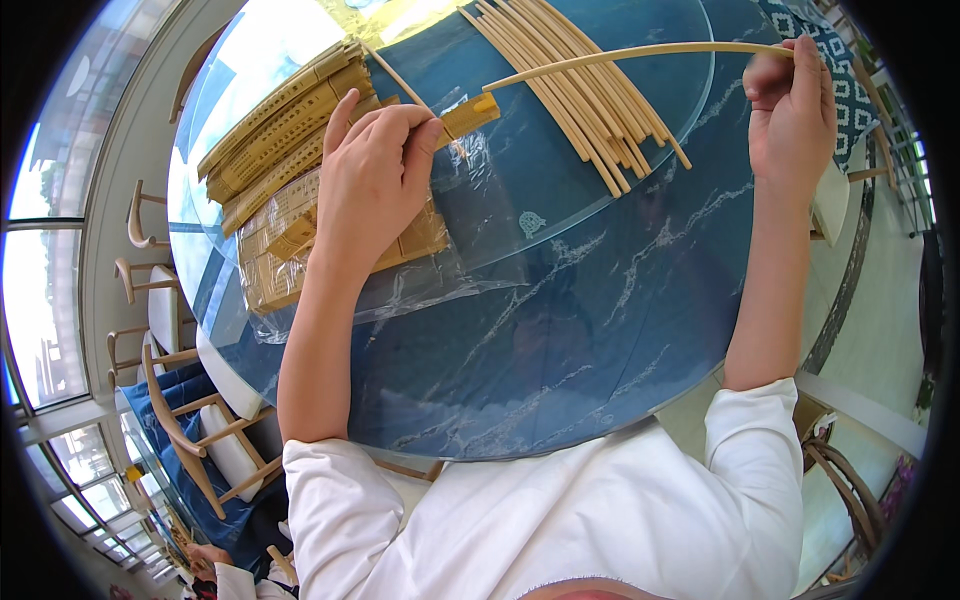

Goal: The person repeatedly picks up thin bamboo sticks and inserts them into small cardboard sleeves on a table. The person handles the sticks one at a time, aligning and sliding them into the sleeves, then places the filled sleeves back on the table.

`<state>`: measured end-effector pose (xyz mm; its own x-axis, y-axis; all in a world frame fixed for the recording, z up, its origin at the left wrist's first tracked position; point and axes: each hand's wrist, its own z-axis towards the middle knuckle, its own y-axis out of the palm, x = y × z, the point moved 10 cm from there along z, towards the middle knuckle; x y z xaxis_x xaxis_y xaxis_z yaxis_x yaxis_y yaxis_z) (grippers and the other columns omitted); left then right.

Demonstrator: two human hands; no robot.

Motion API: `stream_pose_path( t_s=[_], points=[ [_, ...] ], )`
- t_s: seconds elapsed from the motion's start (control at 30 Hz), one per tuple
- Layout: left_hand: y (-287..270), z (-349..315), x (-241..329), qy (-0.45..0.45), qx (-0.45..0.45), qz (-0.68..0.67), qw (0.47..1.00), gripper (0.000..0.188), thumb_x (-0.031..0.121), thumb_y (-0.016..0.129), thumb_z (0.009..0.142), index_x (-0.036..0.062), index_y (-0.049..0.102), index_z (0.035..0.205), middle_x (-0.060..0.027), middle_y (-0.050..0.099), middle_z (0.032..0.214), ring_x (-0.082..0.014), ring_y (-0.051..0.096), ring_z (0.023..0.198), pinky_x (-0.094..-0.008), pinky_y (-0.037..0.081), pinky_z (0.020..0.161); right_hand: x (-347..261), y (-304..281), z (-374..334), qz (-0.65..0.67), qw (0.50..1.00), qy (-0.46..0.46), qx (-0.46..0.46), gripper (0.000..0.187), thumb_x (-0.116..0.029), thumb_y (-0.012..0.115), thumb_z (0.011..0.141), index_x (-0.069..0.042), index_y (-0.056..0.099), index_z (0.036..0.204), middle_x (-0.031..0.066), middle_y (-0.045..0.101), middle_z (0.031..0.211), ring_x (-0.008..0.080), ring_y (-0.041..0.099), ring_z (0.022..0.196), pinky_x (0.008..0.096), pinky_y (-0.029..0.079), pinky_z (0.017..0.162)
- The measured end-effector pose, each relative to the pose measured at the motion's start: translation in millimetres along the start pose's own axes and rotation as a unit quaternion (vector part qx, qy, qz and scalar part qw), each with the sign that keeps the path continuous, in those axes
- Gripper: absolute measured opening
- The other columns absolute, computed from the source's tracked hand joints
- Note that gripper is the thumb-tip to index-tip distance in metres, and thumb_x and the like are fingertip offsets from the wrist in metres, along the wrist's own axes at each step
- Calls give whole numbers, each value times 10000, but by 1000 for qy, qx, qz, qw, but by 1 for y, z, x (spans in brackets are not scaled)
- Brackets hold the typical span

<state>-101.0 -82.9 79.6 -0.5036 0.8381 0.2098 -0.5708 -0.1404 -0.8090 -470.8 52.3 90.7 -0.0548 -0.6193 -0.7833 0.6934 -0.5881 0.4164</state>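
My left hand (372, 175) pinches a gold paper chopstick sleeve (472, 116) between thumb and fingers, its far end pointing right. In my right hand (792, 125), raised at the table's right side, is the end of a pale wooden chopstick (640, 52). That chopstick reaches left across the table, and its tip lies right by the sleeve's end; whether it is inside I cannot tell. Beneath the left hand, stacks of gold paper sleeves (285, 125) rest on and around a clear plastic bag (400, 295). A bundle of loose chopsticks (570, 90) lies between my hands.
A round glass turntable (590, 208) sits on the blue marbled table (520, 370). Another chopstick (398, 75) lies beside the sleeves. A patterned cloth (845, 90) is at the far right. Chairs (190, 435) stand at left, with another person's hand (207, 556) at lower left.
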Motion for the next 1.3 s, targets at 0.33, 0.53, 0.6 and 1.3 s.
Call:
stream_pose_path(
  t_s=[0.33, 0.53, 0.6, 1.3],
  points=[
    [-3, 1, 5, 12, 8, -5, 1000, 119, 176, 679, 1036, 75, 706, 977, -63, 753, 828, -251, 757, 952, -511, 399, 1223, 1, 8, -5, -33, 999, -3, 0, 236, -240, 645, 1104, -37, 667, 985, 28, 574, 703, 125, 511, 643, 280, 413, 619],
    [-7, 0, 10, 38, 25, -13, 999, 146, 201, 675, 1048, 66, 716, 1013, -67, 747, 830, -247, 745, 859, -509, 383, 1244, 10, 11, -5, -27, 999, 11, -34, 239, -256, 660, 1097, -54, 663, 969, 14, 569, 716, 117, 509, 637, 287, 420, 602],
    [-9, 1, 10, 36, 33, -14, 999, 116, 177, 681, 1036, 82, 712, 978, -43, 745, 821, -243, 752, 928, -513, 395, 1227, 22, 10, -4, -11, 998, 45, -34, 243, -275, 677, 1088, -64, 665, 969, 14, 587, 730, 115, 531, 644, 279, 428, 594],
    [-13, -3, 22, 77, 55, 17, 995, 70, 164, 715, 1024, 99, 691, 1034, -47, 800, 1034, -226, 761, 1007, -503, 433, 1196, 49, 91, -86, -370, 893, 157, -204, 498, -447, 543, 1123, -9, 720, 1279, -4, 634, 715, 59, 558, 665, 267, 476, 634]
  ],
)
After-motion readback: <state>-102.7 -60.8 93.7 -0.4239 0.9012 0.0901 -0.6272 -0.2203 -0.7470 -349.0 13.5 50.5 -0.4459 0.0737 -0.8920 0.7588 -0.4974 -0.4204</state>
